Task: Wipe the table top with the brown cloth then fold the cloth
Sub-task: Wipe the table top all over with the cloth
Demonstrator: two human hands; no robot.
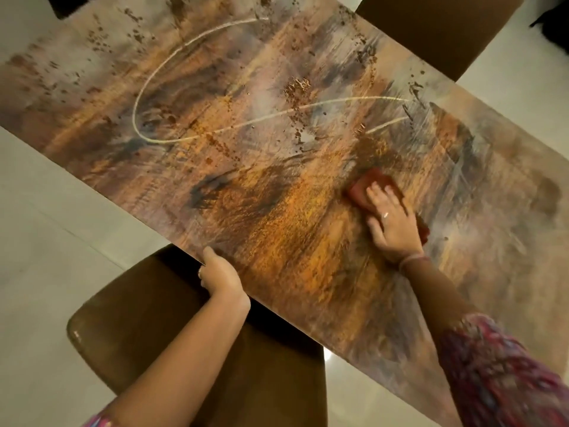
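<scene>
**Cloth pressed flat to the table, right of centre**

The brown cloth (372, 184) lies on the table top (246, 134), over toward the right side and nearer the person's edge than the far one. It looks bunched or folded into a small pad; one corner shows beyond the fingertips and a darker bit pokes out past the heel of the hand. The right hand (391, 217) sits on top of it, fingers stretched out straight and slightly spread, palm down, pressing the cloth to the surface. There is a ring on one finger and a thin band at the wrist, with a patterned red sleeve further up the arm.

The left hand (220, 275) grips the near edge of the table, thumb lying on top and fingers curled underneath out of sight.

The table top is a busy streaked pattern of orange, brown and grey, with pale looping lines across the middle. A brown chair (147, 322) is tucked in below the left arm, and another chair (437, 35) stands at the far side. Pale floor tiles (46, 241) show around it all.
</scene>
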